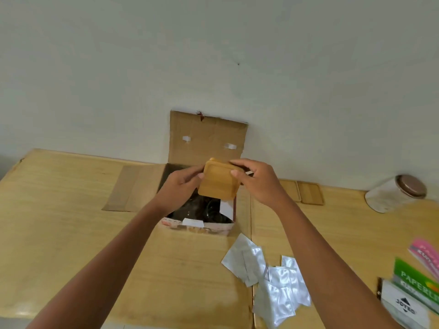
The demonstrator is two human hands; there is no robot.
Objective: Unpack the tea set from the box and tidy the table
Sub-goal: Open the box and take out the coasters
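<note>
An open cardboard box (206, 136) stands against the wall, its back flap upright and its other flaps spread flat on the table. Dark glassware (202, 208) and white cards lie inside it. Above the opening I hold a small square wooden coaster (217, 184), tilted toward me. My left hand (179, 188) grips its left edge, and my right hand (255, 179) pinches its top right corner. Two more wooden coasters (310, 193) lie flat on the table to the right of the box.
Several silvery plastic bags (273, 276) lie on the box's front flap and the wooden table (59, 210). A glass jar with a brown lid (396, 193) lies at the far right. Green and pink packets (415, 281) sit at the right edge.
</note>
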